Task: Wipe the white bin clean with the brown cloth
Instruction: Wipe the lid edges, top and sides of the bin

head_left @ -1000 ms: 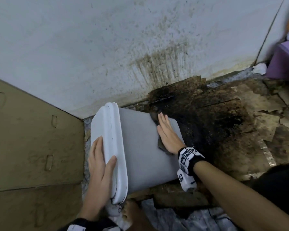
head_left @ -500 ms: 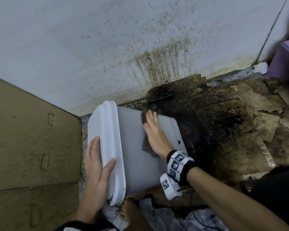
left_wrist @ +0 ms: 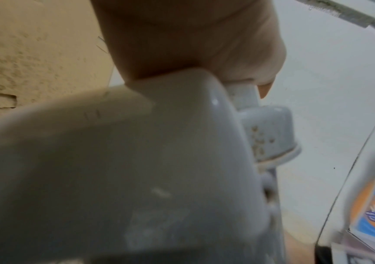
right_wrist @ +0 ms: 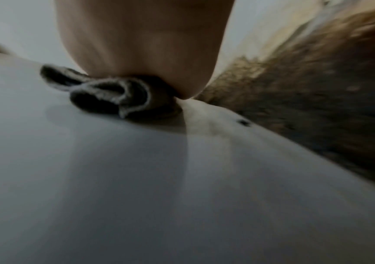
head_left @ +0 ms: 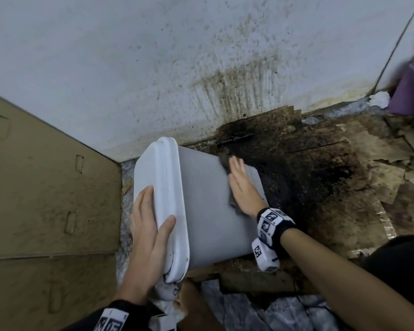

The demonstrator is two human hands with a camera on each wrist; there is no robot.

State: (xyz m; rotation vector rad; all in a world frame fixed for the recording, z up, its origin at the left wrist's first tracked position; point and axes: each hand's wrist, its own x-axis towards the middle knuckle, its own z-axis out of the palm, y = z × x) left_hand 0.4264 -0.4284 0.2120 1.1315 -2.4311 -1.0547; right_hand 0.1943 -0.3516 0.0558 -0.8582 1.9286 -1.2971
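The white bin [head_left: 208,211] lies on its side on the floor, its lid [head_left: 163,182] facing left. My left hand [head_left: 148,225] grips the lid's rim, with the fingers on the lid's face and the thumb hooked over the edge. In the left wrist view the lid [left_wrist: 136,160] fills the frame under the left hand [left_wrist: 182,39]. My right hand [head_left: 244,189] lies flat on the bin's upper side, near its base end, and presses the brown cloth [head_left: 224,161] onto it. The right wrist view shows the bunched cloth [right_wrist: 118,96] under the right hand [right_wrist: 143,44] on the bin [right_wrist: 159,178].
A stained white wall [head_left: 201,68] rises behind the bin. Black grime and torn cardboard [head_left: 320,187] cover the floor to the right. Brown cardboard panels [head_left: 46,187] stand at the left. A purple box [head_left: 411,91] sits at the far right, and crumpled plastic sheet [head_left: 249,311] lies in front.
My right hand slid the cloth across the bin's side towards the lid, then back towards the base end. The left hand kept its hold on the lid.
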